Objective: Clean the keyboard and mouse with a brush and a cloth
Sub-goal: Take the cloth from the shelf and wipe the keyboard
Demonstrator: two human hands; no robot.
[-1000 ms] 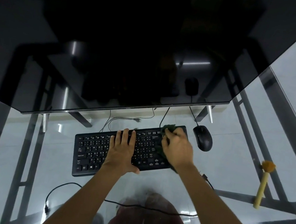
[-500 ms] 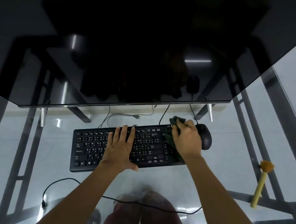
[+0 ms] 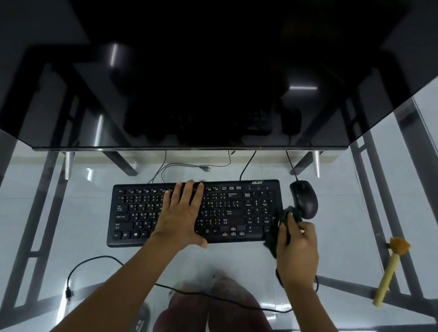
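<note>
A black keyboard point(image 3: 233, 211) lies on the glass table, tilted slightly. My left hand point(image 3: 180, 214) rests flat on its middle keys, fingers together, holding nothing. My right hand point(image 3: 298, 244) is at the keyboard's right edge, closed on a dark green cloth point(image 3: 281, 227) that hangs against that edge. The black wired mouse point(image 3: 304, 198) sits just beyond the cloth, to the right of the keyboard. A brush point(image 3: 389, 271) with a yellow handle and an orange head lies further right on the glass.
A large black monitor point(image 3: 199, 62) overhangs the far side of the glass table point(image 3: 357, 245). Thin cables point(image 3: 177, 165) run behind the keyboard, and a black cable point(image 3: 99, 260) loops near the front. Metal frame bars show through the glass.
My right hand has slid with the cloth from the keyboard's top right corner, past the mouse, down to its right edge. My left hand stays on the keys.
</note>
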